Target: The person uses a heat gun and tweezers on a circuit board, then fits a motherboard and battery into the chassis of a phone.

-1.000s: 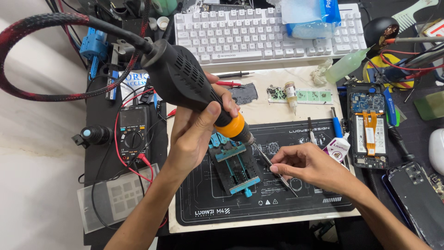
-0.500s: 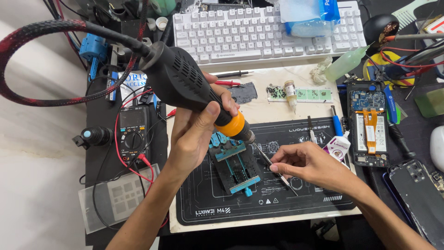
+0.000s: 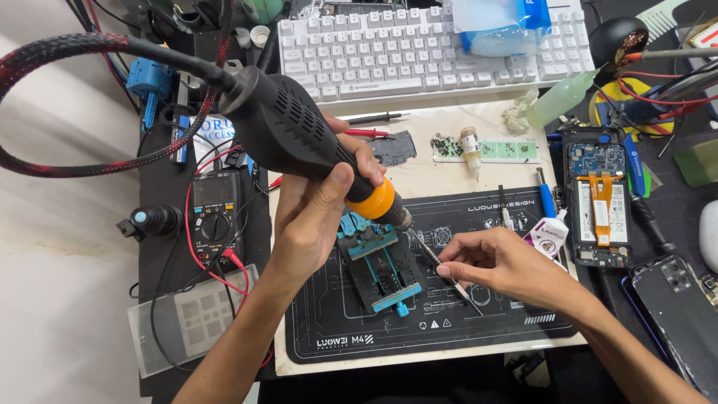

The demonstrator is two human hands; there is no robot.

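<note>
My left hand (image 3: 318, 217) grips a black hot-air tool (image 3: 299, 135) with an orange collar, its nozzle pointing down at a small board clamped in a teal and black holder (image 3: 381, 269). A braided red and black hose (image 3: 82, 45) runs off from the tool to the left. My right hand (image 3: 497, 265) holds thin metal tweezers (image 3: 441, 265), whose tips reach toward the holder just under the nozzle. Both hands work over a black repair mat (image 3: 486, 329).
A white keyboard (image 3: 419, 45) lies at the back. A multimeter (image 3: 215, 217) with red leads sits left of the mat. An opened phone (image 3: 598, 194), another phone (image 3: 684, 314), a blue screwdriver (image 3: 547, 198), a small bottle (image 3: 470, 146) and a green squeeze bottle (image 3: 561, 101) crowd the right side.
The hot-air tool and my left hand have shifted slightly; the tweezers stay near the holder. Little else differs.
</note>
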